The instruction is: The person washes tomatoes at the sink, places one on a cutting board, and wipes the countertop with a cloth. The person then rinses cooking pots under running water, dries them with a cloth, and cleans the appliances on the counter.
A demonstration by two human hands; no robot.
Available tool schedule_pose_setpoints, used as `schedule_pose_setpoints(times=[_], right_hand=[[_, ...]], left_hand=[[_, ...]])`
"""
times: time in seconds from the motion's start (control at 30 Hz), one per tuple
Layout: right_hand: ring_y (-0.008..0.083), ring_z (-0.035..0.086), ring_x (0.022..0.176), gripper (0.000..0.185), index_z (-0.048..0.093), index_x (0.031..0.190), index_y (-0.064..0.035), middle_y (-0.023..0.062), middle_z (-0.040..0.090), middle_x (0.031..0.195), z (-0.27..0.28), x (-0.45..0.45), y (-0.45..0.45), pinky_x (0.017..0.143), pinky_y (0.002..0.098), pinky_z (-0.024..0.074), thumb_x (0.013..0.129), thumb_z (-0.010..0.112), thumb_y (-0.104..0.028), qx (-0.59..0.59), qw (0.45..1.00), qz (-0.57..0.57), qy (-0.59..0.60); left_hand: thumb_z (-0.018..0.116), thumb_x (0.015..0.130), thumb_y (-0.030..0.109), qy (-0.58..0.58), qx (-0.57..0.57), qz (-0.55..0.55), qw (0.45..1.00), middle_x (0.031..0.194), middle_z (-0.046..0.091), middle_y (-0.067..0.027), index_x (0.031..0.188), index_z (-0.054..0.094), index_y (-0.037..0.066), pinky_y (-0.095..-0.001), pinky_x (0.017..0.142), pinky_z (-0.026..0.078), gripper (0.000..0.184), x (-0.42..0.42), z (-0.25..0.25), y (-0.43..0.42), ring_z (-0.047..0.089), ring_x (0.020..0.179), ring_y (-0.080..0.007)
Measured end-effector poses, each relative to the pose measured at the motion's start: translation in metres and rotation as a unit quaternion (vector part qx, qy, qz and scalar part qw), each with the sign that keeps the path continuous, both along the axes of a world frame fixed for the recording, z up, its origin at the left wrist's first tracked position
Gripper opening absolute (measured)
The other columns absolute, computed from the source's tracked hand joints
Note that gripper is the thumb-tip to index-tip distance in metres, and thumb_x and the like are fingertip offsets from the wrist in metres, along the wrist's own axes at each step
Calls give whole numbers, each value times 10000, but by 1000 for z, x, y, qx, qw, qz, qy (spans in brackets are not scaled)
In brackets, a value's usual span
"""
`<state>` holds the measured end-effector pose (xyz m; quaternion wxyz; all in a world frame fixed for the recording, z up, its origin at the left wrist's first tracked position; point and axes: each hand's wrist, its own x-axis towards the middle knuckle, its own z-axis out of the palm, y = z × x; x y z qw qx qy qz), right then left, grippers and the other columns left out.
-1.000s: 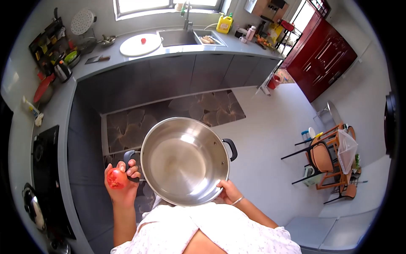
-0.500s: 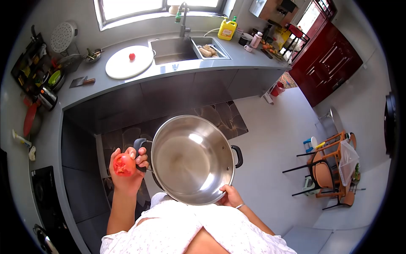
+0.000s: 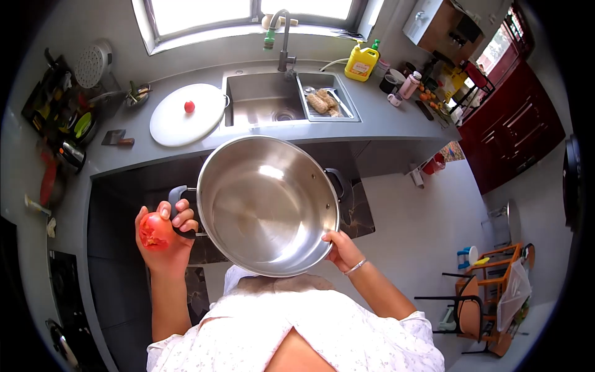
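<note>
A large steel pot [image 3: 266,208] with nothing in it is held up in front of my body, its opening tilted toward me. My left hand [image 3: 167,242] has its fingers hooked round the pot's dark left handle and also cradles a torn-topped tomato [image 3: 155,231] against the palm. At the pot's lower right, my right hand [image 3: 344,251] pinches the rim, thumb inside; its other fingers are mostly hidden. Beyond the pot, a small red tomato [image 3: 189,106] rests on a round white cutting board [image 3: 180,130] beside the sink [image 3: 263,99].
A cleaver [image 3: 118,138] lies left of the board on the counter [image 3: 149,155]. Right of the sink stands a yellow bottle [image 3: 361,62]. A stove [image 3: 65,291] is at lower left, and chairs [image 3: 468,304] are at lower right. The counter edge runs just past the pot.
The sink and counter now appear nearer and lower in view. The pot has come up to overlap the counter's front edge, still held by both hands, the tomato still in my left.
</note>
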<state>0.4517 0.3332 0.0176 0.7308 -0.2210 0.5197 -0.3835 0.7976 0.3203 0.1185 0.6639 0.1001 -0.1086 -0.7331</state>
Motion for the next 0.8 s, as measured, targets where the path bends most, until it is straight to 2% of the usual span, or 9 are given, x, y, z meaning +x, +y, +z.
schedule_pose_setpoints(times=[0.13, 0.27, 0.3, 0.57, 0.8], right_hand=[[197, 679, 806, 421, 498, 1171, 32, 124, 645, 972, 13, -14, -80, 693, 347, 598, 840, 547, -224, -9, 998, 59, -3], [229, 695, 782, 407, 526, 1141, 35, 151, 673, 939, 24, -13, -153, 673, 357, 602, 852, 539, -252, -9, 995, 101, -17], [234, 695, 749, 397, 546, 1117, 30, 151, 682, 907, 22, -10, -169, 661, 361, 600, 855, 537, -269, -7, 995, 100, -12], [244, 681, 780, 432, 571, 1107, -14, 136, 688, 900, 36, -5, -316, 681, 414, 579, 852, 527, -360, 18, 987, 159, 33], [240, 688, 821, 504, 553, 1163, -52, 106, 693, 942, 33, -17, -410, 624, 405, 582, 837, 531, -435, 49, 979, 193, 43]], left_hand=[[493, 950, 322, 9, -27, 21, 999, 977, 393, -100, 830, 485, 33, -294, 746, 388, 313, -11, 16, -50, 411, 807, -163], [505, 941, 329, 14, -33, 38, 999, 983, 396, -112, 830, 483, 27, -294, 759, 394, 323, -9, 24, -106, 426, 814, -169], [516, 939, 323, 23, -39, 45, 998, 985, 390, -114, 842, 476, 26, -297, 761, 392, 315, -7, 24, -120, 425, 825, -173], [525, 936, 305, 57, -40, 53, 996, 1006, 391, -129, 900, 482, 22, -311, 792, 396, 288, 2, 27, -247, 434, 851, -192], [559, 913, 239, 55, -20, 48, 997, 1019, 392, -126, 934, 499, 15, -321, 827, 387, 233, -5, 33, -342, 431, 854, -187]])
